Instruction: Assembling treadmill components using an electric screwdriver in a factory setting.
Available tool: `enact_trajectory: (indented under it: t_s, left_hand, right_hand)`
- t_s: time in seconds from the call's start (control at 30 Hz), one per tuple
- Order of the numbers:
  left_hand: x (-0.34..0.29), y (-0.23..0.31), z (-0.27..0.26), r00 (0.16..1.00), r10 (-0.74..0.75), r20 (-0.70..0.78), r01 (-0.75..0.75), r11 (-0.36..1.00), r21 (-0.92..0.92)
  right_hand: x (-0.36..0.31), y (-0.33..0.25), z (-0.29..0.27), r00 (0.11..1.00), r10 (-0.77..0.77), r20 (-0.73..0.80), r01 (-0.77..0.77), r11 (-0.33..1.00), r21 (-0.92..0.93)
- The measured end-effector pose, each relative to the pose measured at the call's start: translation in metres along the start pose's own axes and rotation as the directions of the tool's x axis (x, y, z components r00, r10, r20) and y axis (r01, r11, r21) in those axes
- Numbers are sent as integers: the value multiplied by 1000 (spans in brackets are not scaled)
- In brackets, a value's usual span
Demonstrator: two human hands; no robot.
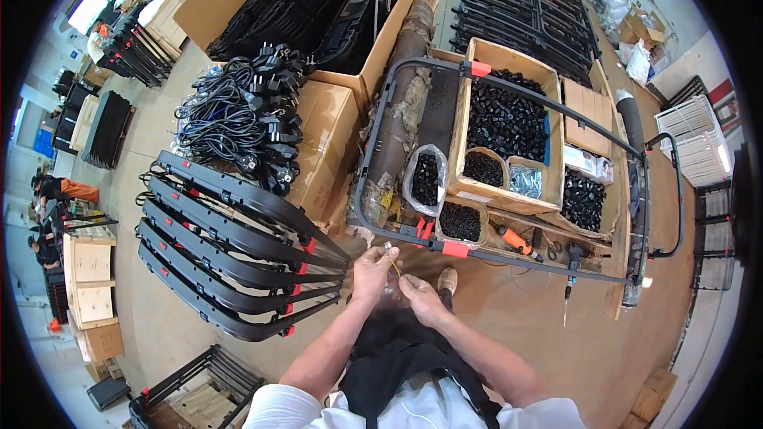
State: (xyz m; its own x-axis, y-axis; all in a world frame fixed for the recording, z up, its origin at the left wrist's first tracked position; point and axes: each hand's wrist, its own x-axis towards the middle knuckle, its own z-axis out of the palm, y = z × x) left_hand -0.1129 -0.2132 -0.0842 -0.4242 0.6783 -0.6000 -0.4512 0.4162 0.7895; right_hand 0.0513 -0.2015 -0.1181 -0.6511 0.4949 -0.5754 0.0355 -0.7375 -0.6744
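My left hand pinches a thin wire just in front of the bench edge. A small pale piece, perhaps a connector, shows at its fingertips. The yellowish part of the wire runs down to my right hand, whose fingers are closed on it. Just beyond both hands lies the front bar of a black tubular frame with red pieces on it, resting across the bench. Left of my left hand, several curved black frames with red parts are stacked side by side. The wire's far ends are hidden.
A cardboard box of small black parts, with smaller boxes and bags of parts, stands on the bench. An orange power tool and a dark drill sit near its front edge. Bundled power cables lie on a carton. Other people are at far left.
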Motion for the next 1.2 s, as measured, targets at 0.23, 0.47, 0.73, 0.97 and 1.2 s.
enact_trajectory:
  t_s: [0.23,0.47,0.73,0.97,1.2]
  left_hand:
    - [12,13,-2,1000,11,5,-11,991,132]
    - [16,28,-12,990,-95,107,88,994,69]
    - [11,34,-17,953,-223,205,257,953,-159]
    - [15,15,-18,985,-138,100,147,985,-89]
    - [12,23,0,996,-73,-41,72,997,-40]
  right_hand:
    - [14,-4,5,1000,-3,-10,4,1000,12]
    - [18,0,1,1000,13,8,-13,1000,-21]
    - [14,-7,15,993,109,40,-116,949,294]
    - [13,-6,16,989,133,58,-144,945,294]
    - [20,-8,17,994,92,59,-106,942,319]
